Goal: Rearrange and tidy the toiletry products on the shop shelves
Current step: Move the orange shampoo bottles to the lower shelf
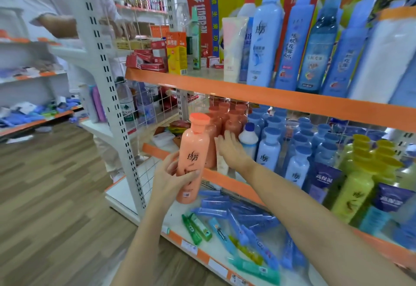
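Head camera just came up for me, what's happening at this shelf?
A person is tidying toiletries. The left hand grips a tall orange plastic bottle with an orange cap, held in front of the orange-edged middle shelf. The right hand, fingers straight, reaches toward the row of matching orange bottles standing on that shelf, beside the light blue bottles. Blue and green toothpaste boxes lie scattered on the shelf below.

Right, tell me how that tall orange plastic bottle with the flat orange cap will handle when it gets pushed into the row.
The tall orange plastic bottle with the flat orange cap looks rigid, so the left hand gripping its lower body probably won't dent it. Tall and narrow, it may tip if shoved near the cap. Its smooth, glossy wall could be a bit slippery.
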